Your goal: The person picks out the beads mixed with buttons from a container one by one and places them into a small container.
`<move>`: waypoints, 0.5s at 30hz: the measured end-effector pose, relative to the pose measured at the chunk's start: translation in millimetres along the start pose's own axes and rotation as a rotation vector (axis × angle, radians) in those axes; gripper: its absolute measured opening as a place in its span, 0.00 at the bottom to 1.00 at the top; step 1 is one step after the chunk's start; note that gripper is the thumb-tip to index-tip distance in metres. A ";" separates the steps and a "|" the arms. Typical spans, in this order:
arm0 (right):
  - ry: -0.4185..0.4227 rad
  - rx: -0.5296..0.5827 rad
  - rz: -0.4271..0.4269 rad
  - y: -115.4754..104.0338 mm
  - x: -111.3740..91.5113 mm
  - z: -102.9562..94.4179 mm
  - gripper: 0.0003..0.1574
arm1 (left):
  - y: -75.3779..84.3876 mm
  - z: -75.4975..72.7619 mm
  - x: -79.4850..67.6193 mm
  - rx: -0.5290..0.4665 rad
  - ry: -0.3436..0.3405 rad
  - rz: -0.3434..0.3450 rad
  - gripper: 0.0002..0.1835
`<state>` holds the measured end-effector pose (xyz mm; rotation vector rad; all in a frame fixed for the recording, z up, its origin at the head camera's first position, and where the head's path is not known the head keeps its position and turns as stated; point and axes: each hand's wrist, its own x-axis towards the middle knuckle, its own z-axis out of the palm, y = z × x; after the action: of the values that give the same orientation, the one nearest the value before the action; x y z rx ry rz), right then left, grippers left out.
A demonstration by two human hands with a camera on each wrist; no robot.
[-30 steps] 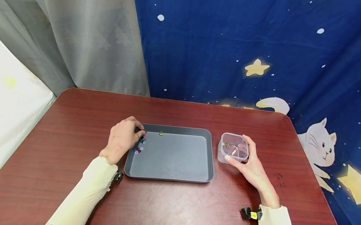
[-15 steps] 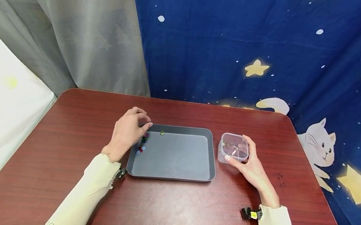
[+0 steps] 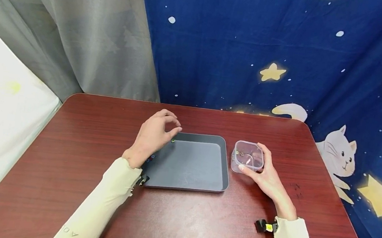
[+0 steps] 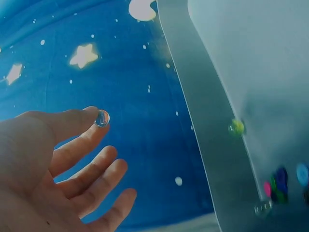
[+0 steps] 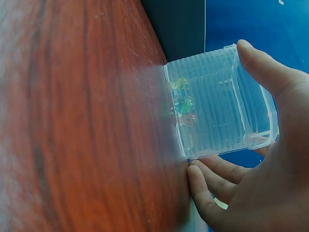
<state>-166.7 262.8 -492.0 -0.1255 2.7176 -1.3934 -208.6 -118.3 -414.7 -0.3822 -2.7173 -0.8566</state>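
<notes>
Between thumb and forefinger my left hand pinches a small clear bead, up above the back left of the grey tray. The other fingers of that hand are loosely bent. Inside the tray lie a yellow-green bead, a second clear bead and a group of coloured beads, partly hidden by the hand in the head view. My right hand grips a clear plastic box, which stands right of the tray. Several see-through beads lie at the bottom of the box.
Tray and box stand on a reddish-brown wooden table. A blue curtain with stars and a grey curtain hang behind its far edge. The tray has a low raised rim close to the box.
My left hand has lifted from the tray's left side and moved right and away along its back edge, with the bead now seen in its pinch. The right hand and the box stay put.
</notes>
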 end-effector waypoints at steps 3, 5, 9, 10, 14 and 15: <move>0.002 -0.002 0.002 0.5 0.2 -0.3 0.62 | 9.2 7.6 2.5 -0.012 -0.012 0.013 0.06; 0.003 -0.005 0.004 1.3 0.3 -0.1 0.63 | 15.2 12.9 3.6 -0.016 -0.023 0.018 0.06; 0.007 -0.002 0.001 2.3 0.2 0.7 0.63 | 26.6 23.6 5.6 -0.022 -0.042 0.033 0.05; 0.007 0.001 0.000 2.8 0.3 0.9 0.63 | 29.1 26.1 6.0 -0.023 -0.047 0.037 0.05; 0.007 0.005 -0.002 3.1 0.7 1.0 0.63 | 37.3 34.8 7.7 -0.027 -0.060 0.051 0.04; 0.006 0.005 -0.002 3.0 0.8 1.0 0.63 | 38.9 36.7 8.1 -0.028 -0.064 0.052 0.04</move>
<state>-167.5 263.7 -495.1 -0.1240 2.7192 -1.4028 -209.8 -64.6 -420.8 -0.4926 -2.7430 -0.8837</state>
